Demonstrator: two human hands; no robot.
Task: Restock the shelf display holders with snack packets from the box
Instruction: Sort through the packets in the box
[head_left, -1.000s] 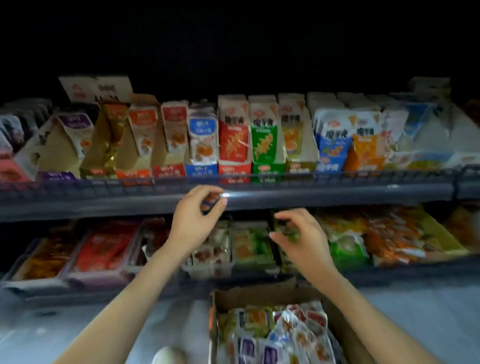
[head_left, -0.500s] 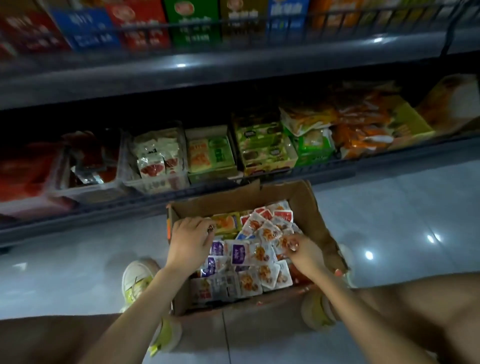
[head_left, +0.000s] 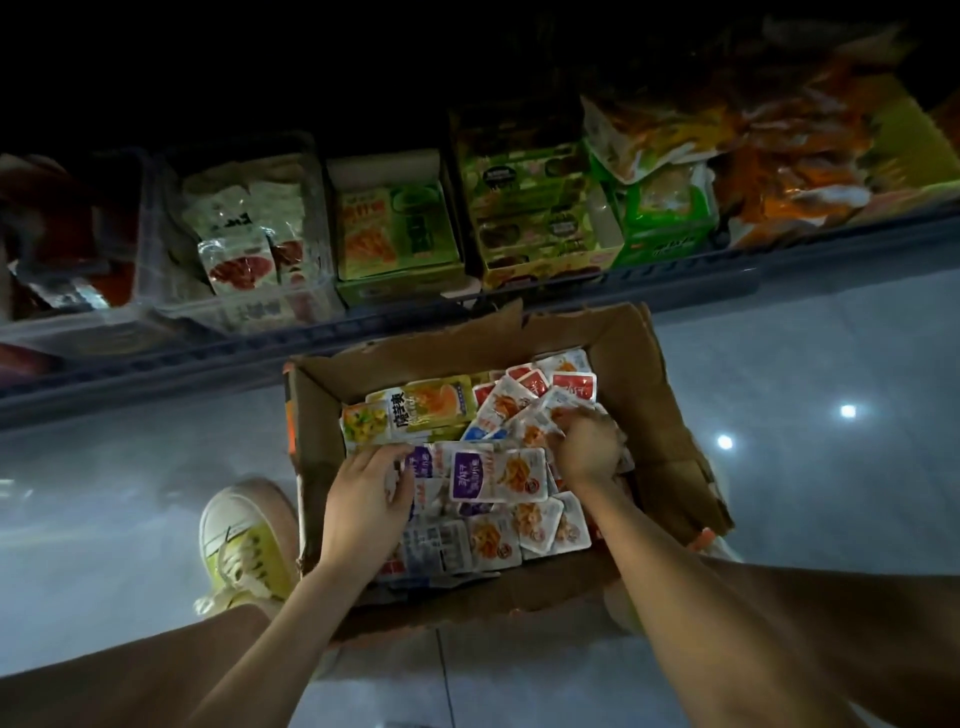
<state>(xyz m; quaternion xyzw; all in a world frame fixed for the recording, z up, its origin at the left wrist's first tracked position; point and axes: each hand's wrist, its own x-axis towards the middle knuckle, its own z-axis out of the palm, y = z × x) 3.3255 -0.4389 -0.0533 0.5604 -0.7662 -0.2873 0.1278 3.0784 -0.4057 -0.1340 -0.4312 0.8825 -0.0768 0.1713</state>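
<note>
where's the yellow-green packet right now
In the head view the yellow-green packet lies in the cardboard box, at its far left, just beyond the left hand and left of the red packets.

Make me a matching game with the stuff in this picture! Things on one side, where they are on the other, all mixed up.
Things: 1 yellow shoe, 2 purple packet, 3 clear bin, 4 red packets.
Places: A on the shelf; B far right corner of the cardboard box; C on the floor, left of the box; D between the left hand and right hand.
Pairs: 1-C, 2-D, 3-A, 4-B.
</note>
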